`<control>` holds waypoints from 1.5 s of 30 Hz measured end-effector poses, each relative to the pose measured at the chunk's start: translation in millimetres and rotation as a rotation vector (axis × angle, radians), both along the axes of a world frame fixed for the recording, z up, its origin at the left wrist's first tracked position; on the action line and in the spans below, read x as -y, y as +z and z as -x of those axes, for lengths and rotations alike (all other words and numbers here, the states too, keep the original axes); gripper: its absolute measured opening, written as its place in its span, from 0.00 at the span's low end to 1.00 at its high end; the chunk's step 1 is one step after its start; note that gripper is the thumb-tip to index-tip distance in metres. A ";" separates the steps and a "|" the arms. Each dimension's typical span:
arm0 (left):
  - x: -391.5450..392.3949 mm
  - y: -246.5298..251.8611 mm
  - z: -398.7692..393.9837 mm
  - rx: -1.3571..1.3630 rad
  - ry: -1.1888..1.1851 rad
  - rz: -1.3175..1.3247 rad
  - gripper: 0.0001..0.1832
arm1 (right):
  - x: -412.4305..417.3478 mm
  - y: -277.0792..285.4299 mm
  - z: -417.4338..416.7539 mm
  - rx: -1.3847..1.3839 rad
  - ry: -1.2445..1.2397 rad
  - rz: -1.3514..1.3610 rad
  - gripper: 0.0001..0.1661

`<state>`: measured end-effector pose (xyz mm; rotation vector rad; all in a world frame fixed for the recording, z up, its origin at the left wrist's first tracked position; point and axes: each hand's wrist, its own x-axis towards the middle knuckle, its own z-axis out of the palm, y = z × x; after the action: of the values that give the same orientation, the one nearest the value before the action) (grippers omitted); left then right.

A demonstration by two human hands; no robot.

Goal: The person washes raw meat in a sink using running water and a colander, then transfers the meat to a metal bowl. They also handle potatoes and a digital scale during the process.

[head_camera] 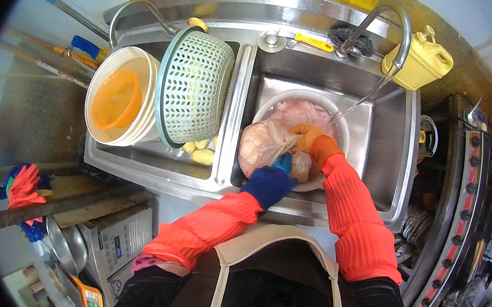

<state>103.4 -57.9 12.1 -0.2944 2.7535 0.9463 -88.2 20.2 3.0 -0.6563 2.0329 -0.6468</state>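
In the right sink bowl stands a round white basin (345, 138) with raw, pale pink meat (302, 110) in cloudy pink water. A thin, clear plastic bag (258, 143) packed with raw meat rests over the basin's left side. My left hand (272, 182), in a blue glove, grips the bag's gathered neck from the near side. Just beyond it my right hand (314, 141), in an orange glove, pinches the same bunched plastic. My fingertips are partly hidden by the plastic. Water runs from the curved tap (404, 44) into the basin.
The left sink bowl holds a tilted green colander (196, 87), peeled potatoes (203, 156) and a white bucket (149, 118) with an orange bowl (117, 98) inside. Behind the right bowl lie a yellow-handled knife (314, 42) and a dark scourer (352, 40), beside a yellow jerrycan (418, 64). A stove (455, 216) stands right.
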 end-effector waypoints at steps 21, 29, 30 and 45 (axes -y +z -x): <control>41.9 18.6 -46.2 -0.366 -0.151 0.046 0.07 | 7.3 -218.1 68.0 -0.418 0.148 -0.237 0.18; 63.6 36.1 -71.9 -0.380 -0.140 0.018 0.05 | 54.9 -240.3 93.2 -0.092 0.097 -0.227 0.23; 66.0 36.1 -73.4 -0.378 -0.146 0.026 0.05 | 48.3 -245.7 97.4 -0.048 0.080 -0.245 0.24; 53.5 21.8 -62.1 -0.349 -0.217 0.166 0.07 | -32.6 -78.5 11.5 0.077 -0.294 -0.010 0.18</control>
<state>165.5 -111.3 33.9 0.1604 3.1033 0.7764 -99.8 52.7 -75.5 -0.3218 2.0771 -0.8181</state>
